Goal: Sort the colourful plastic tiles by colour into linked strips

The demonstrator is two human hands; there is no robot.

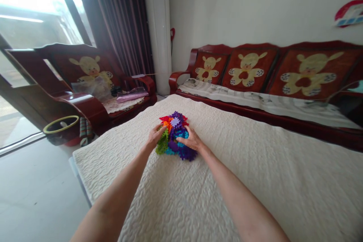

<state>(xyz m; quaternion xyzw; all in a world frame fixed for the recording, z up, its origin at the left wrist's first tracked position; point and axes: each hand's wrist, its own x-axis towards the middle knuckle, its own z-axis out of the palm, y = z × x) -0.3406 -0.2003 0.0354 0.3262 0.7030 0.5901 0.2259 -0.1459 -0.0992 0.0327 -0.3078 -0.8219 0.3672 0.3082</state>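
Note:
A heap of toothed, gear-like plastic pieces [175, 144] in purple, blue, green, orange and red lies on the quilted cover, with a pale lavender piece [175, 121] on top. At its left side is my left hand [155, 137], fingers stretched over the orange and green pieces [162, 144]. My right hand [193, 140] touches the right side, thumb and fingers apart over the blue and purple pieces [187, 153]. Both hands are around the heap, and neither closes on a single piece that I can make out. Some pieces are hidden under the fingers.
The cream quilted cover [255, 166] spreads over the table. Behind it stands a long wooden sofa [181, 77] with bear cushions [246, 70]. To the left are a wooden armchair [85, 102] holding a pink folded item [132, 95], and a dark pot [61, 132] on the floor.

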